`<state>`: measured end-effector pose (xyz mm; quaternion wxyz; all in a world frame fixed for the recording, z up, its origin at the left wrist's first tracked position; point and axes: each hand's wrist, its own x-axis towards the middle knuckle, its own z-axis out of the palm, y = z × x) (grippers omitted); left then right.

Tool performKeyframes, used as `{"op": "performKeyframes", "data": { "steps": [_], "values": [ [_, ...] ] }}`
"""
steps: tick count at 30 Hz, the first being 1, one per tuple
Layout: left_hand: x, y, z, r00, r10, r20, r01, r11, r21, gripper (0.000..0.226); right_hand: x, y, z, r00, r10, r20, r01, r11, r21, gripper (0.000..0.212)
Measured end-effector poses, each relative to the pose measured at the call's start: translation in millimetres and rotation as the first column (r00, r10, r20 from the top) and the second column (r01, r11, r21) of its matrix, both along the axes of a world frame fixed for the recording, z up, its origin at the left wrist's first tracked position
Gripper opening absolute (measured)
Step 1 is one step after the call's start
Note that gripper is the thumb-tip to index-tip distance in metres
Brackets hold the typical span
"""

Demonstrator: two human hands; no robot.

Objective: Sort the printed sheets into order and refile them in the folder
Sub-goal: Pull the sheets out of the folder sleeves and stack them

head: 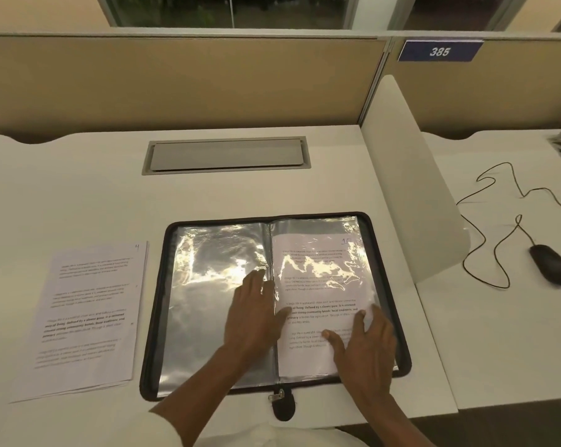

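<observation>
White tabletop carries the open folder at its near edge, sheet stack just left. One sheet fills the right sleeve. Left hand presses beside the spine, right hand on that sheet, fingers straight, gripping nothing.

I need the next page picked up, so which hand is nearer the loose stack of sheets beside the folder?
Left. The left hand rests by the spine of the folder, with the loose stack to its left; the right hand lies farther away on the sleeved sheet.
</observation>
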<state>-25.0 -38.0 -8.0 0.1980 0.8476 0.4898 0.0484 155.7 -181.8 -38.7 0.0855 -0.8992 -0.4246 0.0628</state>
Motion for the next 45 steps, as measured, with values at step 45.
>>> {"op": "performKeyframes", "data": {
  "steps": [45],
  "values": [
    [11,1,-31,0.989,-0.138,0.059,0.137,0.990,0.015,0.118,152,300,79,0.420,0.118,-0.900,-0.401,0.914,-0.067,0.037]
  ]
}}
